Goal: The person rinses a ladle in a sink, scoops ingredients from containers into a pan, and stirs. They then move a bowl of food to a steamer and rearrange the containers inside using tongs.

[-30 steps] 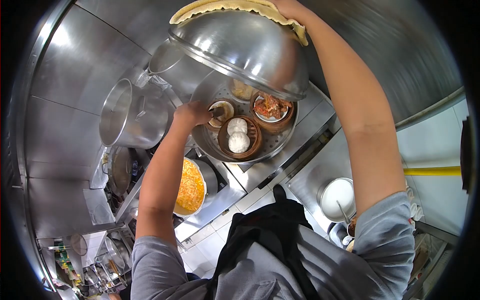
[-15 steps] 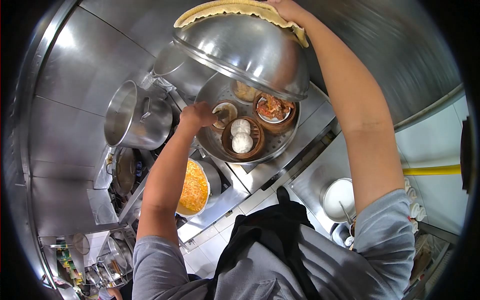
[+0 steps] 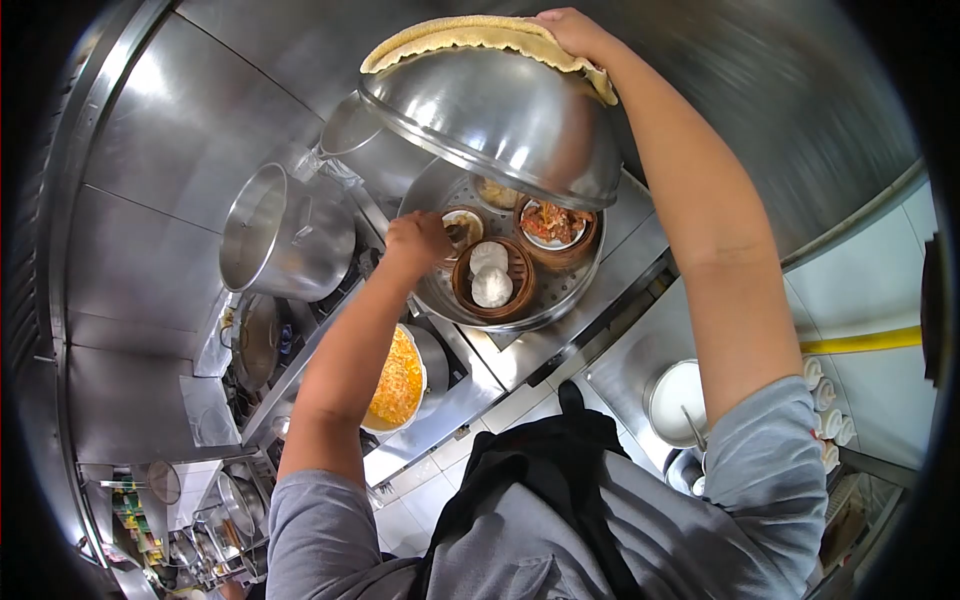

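Observation:
My right hand (image 3: 576, 34) grips the top of a domed steel lid (image 3: 500, 105) through a folded yellow cloth (image 3: 450, 33). The lid tilts over a wide perforated steamer tray (image 3: 420, 292). At the tray's left, my left hand (image 3: 418, 242) has its fingers closed at a small bamboo steamer with a dish (image 3: 464, 226); what they grip is hidden. Beside it, a bamboo steamer (image 3: 520, 290) holds two white buns (image 3: 490, 272). Reddish food (image 3: 552, 222) sits on a plate in another bamboo steamer. A pale dish (image 3: 496, 194) is partly hidden by the lid.
A tall steel pot (image 3: 290, 235) stands at the left, with another pot (image 3: 375, 150) behind it. A pot of orange, soupy food (image 3: 398, 380) is below my left forearm. At the right are a container of white contents (image 3: 680, 400) and a yellow hose-like strip (image 3: 865, 341).
The view has shifted slightly. My left hand has moved a little right, farther over the small dish. The lid stays raised in my right hand.

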Tool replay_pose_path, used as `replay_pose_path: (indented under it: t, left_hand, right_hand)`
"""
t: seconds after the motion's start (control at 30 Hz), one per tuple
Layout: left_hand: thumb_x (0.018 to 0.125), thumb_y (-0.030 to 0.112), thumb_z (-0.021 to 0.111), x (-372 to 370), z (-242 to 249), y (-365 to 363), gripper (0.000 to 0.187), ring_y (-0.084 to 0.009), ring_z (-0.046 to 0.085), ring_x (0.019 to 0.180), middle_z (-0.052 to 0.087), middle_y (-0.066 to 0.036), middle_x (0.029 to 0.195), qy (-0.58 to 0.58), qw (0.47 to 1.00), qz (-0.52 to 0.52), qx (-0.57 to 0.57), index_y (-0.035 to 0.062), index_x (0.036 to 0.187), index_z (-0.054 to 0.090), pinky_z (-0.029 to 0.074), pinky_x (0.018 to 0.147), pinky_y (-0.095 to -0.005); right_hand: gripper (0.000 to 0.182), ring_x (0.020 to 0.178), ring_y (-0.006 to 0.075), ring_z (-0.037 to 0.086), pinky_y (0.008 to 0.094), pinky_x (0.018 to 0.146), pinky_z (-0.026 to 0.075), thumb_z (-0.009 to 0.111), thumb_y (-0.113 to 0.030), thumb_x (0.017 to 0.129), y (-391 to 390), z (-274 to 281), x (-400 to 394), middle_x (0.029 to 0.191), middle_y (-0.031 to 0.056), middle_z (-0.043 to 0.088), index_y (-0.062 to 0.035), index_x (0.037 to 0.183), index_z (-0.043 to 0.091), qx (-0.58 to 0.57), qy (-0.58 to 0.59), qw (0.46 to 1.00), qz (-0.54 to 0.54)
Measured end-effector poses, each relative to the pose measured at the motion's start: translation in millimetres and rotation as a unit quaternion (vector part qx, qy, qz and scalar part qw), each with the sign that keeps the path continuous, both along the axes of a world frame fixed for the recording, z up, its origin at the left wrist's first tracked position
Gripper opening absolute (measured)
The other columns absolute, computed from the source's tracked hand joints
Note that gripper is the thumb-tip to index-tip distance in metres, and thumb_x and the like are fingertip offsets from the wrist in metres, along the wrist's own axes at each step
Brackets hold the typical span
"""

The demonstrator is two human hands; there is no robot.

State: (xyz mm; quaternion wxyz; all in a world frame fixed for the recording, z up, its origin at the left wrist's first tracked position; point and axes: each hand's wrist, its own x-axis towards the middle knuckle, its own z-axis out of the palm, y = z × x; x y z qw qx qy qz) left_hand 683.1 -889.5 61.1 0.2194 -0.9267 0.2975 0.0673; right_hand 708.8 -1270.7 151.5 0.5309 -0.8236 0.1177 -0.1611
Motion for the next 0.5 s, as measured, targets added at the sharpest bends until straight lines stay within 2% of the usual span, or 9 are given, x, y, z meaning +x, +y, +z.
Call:
replay_pose_path:
  t: [0.03, 0.1, 0.17, 0.2, 0.27, 0.33, 0.4, 0.5]
  left_hand:
    - [0.083, 0.03, 0.06, 15.9, -8.0, 10.6, 0.032, -0.0298, 0.072, 0.096, 0.074, -0.013, 0.101, 0.03, 0.999, 0.002, -0.031, 0.0089, 0.101, 0.075, 0.058, 0.082, -0.0364]
    - [0.085, 0.035, 0.059, 35.4, -3.6, 19.5, 0.034, -0.0289, 0.073, 0.092, 0.075, -0.012, 0.095, 0.06, 0.996, -0.001, -0.062, 0.0088, 0.1, 0.075, 0.057, 0.082, -0.0368]
    - [0.086, 0.045, 0.056, 46.0, 7.6, 21.9, 0.042, -0.0272, 0.073, 0.081, 0.074, -0.009, 0.081, 0.222, 0.973, 0.065, 0.019, 0.0094, 0.098, 0.075, 0.056, 0.081, -0.0386]
    - [0.087, 0.052, 0.054, 55.6, -4.8, 32.6, 0.047, -0.0244, 0.07, 0.07, 0.069, -0.009, 0.07, 0.214, 0.976, 0.045, -0.009, 0.0105, 0.096, 0.075, 0.056, 0.077, -0.0382]
    - [0.088, 0.051, 0.054, 49.2, 1.8, 33.2, 0.046, -0.023, 0.07, 0.068, 0.069, -0.009, 0.069, 0.226, 0.972, 0.061, -0.037, 0.011, 0.097, 0.075, 0.056, 0.075, -0.0369]
    - [0.089, 0.05, 0.055, 39.5, 14.9, 33.4, 0.044, -0.0216, 0.07, 0.066, 0.068, -0.008, 0.068, 0.239, 0.965, 0.081, -0.066, 0.0115, 0.098, 0.075, 0.057, 0.073, -0.0355]
    - [0.091, 0.047, 0.057, 31.3, 27.0, 32.9, 0.038, -0.0148, 0.061, 0.054, 0.065, -0.004, 0.068, 0.271, 0.946, 0.125, -0.123, 0.0157, 0.105, 0.074, 0.052, 0.052, -0.0323]
    - [0.091, 0.048, 0.059, 37.8, 25.7, 38.1, 0.038, -0.0137, 0.058, 0.053, 0.064, -0.004, 0.069, 0.29, 0.931, 0.166, -0.149, 0.0163, 0.105, 0.075, 0.05, 0.048, -0.0308]
  right_hand:
    - [0.039, 0.081, 0.0111, 0.061, 0.0294, 0.078, 0.049, 0.059, -0.042, 0.095, -15.8, -13.8, 18.3, 0.088, 0.0015, 0.07, -0.0072, 0.107, 0.072, -0.032, -0.023, 0.999, 0.037]
    - [0.04, 0.081, 0.0117, 0.061, 0.0298, 0.078, 0.049, 0.06, -0.042, 0.095, -10.8, -9.9, 13.9, 0.089, 0.0022, 0.07, -0.0069, 0.107, 0.072, -0.057, -0.033, 0.998, 0.022]
    - [0.04, 0.081, 0.0123, 0.061, 0.0302, 0.079, 0.049, 0.061, -0.042, 0.095, -8.8, -6.0, 8.5, 0.09, 0.0029, 0.071, -0.0065, 0.108, 0.072, -0.081, -0.04, 0.996, 0.005]
    - [0.039, 0.085, 0.0131, 0.062, 0.0301, 0.081, 0.049, 0.061, -0.039, 0.095, -8.7, -3.5, 6.6, 0.095, 0.0041, 0.071, -0.0053, 0.112, 0.072, -0.093, -0.031, 0.995, 0.01]
    - [0.039, 0.089, 0.0139, 0.063, 0.0299, 0.084, 0.049, 0.06, -0.036, 0.096, 1.6, 7.7, -4.4, 0.1, 0.0053, 0.072, -0.004, 0.116, 0.071, -0.105, -0.02, 0.994, 0.018]
    - [0.035, 0.087, 0.0204, 0.064, 0.0373, 0.08, 0.05, 0.063, -0.031, 0.095, 22.2, 22.6, -25.8, 0.1, 0.014, 0.073, -0.0007, 0.107, 0.073, -0.013, 0.004, 1.0, -0.025]
    - [0.034, 0.086, 0.0199, 0.064, 0.037, 0.079, 0.05, 0.063, -0.031, 0.095, 23.1, 23.0, -24.7, 0.098, 0.0137, 0.073, -0.0004, 0.106, 0.073, -0.015, -0.008, 1.0, -0.013]
    - [0.036, 0.085, 0.0185, 0.064, 0.0368, 0.078, 0.05, 0.065, -0.034, 0.094, 26.1, 26.1, -29.5, 0.096, 0.013, 0.073, -0.0008, 0.105, 0.073, 0.042, 0.003, 0.999, -0.011]
